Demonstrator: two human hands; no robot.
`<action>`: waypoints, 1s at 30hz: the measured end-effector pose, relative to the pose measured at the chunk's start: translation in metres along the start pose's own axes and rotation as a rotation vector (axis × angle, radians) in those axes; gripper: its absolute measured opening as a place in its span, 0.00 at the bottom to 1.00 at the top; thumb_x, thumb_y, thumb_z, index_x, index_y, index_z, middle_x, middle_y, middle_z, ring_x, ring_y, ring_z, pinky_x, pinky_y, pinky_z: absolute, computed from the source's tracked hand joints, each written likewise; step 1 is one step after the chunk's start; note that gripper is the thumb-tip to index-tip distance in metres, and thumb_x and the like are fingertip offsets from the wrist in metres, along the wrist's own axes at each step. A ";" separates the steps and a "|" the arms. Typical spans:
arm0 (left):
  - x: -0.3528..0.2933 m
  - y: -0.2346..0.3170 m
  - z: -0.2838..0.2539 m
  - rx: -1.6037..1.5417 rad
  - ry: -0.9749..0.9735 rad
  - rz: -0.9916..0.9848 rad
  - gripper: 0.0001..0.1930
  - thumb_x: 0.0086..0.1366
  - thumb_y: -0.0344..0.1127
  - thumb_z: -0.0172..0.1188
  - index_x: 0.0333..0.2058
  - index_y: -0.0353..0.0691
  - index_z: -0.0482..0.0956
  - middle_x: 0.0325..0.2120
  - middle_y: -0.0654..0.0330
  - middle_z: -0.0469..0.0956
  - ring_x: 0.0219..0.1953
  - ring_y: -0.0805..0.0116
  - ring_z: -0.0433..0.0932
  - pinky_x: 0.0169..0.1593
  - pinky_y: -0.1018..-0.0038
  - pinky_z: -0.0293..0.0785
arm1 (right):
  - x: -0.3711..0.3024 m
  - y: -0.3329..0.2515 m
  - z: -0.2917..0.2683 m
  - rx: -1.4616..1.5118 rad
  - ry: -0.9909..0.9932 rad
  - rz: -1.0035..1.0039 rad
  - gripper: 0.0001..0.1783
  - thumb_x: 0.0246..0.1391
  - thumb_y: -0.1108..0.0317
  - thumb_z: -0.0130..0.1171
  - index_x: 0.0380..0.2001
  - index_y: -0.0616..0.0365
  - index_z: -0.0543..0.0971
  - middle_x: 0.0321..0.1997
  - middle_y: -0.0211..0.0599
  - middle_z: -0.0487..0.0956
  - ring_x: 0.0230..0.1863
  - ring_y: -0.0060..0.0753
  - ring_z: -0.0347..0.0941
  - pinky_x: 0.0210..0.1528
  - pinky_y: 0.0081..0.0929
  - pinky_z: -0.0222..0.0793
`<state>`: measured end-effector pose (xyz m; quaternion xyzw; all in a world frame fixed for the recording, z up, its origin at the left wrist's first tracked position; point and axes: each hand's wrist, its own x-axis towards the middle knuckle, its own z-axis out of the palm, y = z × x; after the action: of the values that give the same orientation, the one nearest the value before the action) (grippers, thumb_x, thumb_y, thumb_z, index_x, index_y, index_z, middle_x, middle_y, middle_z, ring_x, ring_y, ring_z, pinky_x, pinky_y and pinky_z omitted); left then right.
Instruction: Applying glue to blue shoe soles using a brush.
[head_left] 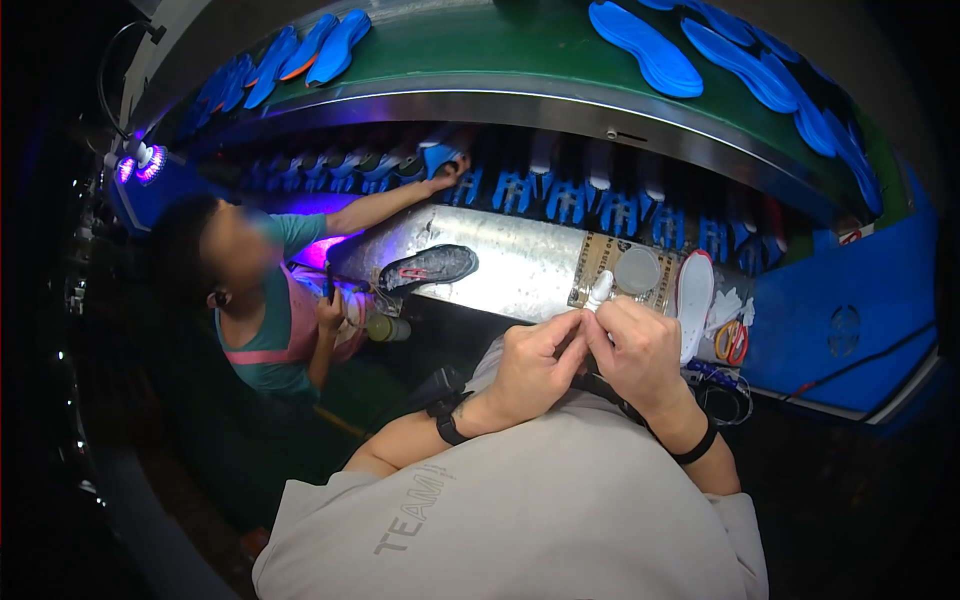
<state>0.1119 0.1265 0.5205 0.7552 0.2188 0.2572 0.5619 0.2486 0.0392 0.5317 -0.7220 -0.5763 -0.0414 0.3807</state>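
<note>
My left hand (pixel 535 368) and my right hand (pixel 640 355) meet in front of my chest at the near edge of the metal bench (pixel 515 272). The fingers of both are closed, and the fingertips pinch close together. Whatever lies between them is too small or hidden to make out. Just beyond the fingertips, a small white rounded piece (pixel 600 289) sticks up; whether I hold it cannot be told. Behind it stands a round translucent tub (pixel 638 270) on brown printed cardboard (pixel 597 255). Right of my right hand lies a white shoe sole with a red edge (pixel 694 305).
A black shoe (pixel 430 268) lies left on the bench. Scissors with orange handles (pixel 734 342) and crumpled white tissue (pixel 727 308) are at right. A co-worker (pixel 270 290) reaches into the blue rack (pixel 512 195). Blue insoles (pixel 645 48) ride the green belt (pixel 480 60) above.
</note>
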 end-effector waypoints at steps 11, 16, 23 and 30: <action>-0.016 -0.004 -0.009 0.016 -0.024 -0.065 0.10 0.68 0.21 0.59 0.46 0.27 0.82 0.26 0.53 0.86 0.25 0.72 0.86 0.29 0.78 0.81 | -0.005 0.022 0.015 0.240 -0.125 -0.249 0.16 0.51 0.72 0.67 0.18 0.56 0.70 0.18 0.35 0.70 0.18 0.38 0.72 0.22 0.34 0.70; -0.005 -0.010 -0.006 -0.062 0.012 -0.129 0.08 0.67 0.23 0.62 0.44 0.27 0.82 0.25 0.57 0.85 0.25 0.78 0.83 0.28 0.79 0.79 | -0.002 0.031 0.020 0.301 -0.124 -0.152 0.16 0.54 0.73 0.66 0.18 0.58 0.69 0.18 0.37 0.70 0.18 0.39 0.71 0.21 0.36 0.67; 0.009 -0.018 0.000 -0.114 0.102 -0.010 0.07 0.61 0.26 0.71 0.33 0.33 0.80 0.18 0.66 0.74 0.19 0.82 0.69 0.23 0.79 0.66 | -0.007 0.020 0.010 0.371 -0.058 0.204 0.15 0.53 0.72 0.68 0.19 0.60 0.73 0.17 0.37 0.69 0.16 0.35 0.66 0.20 0.35 0.61; 0.012 -0.014 0.006 -0.010 0.094 0.035 0.11 0.59 0.26 0.72 0.26 0.35 0.75 0.16 0.61 0.71 0.18 0.73 0.68 0.23 0.73 0.65 | -0.004 0.007 -0.002 0.189 0.028 0.152 0.15 0.51 0.69 0.72 0.20 0.57 0.75 0.18 0.35 0.70 0.16 0.35 0.67 0.19 0.32 0.61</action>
<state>0.1242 0.1334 0.5071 0.7430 0.2306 0.3032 0.5503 0.2544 0.0346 0.5277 -0.7239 -0.5157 0.0320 0.4571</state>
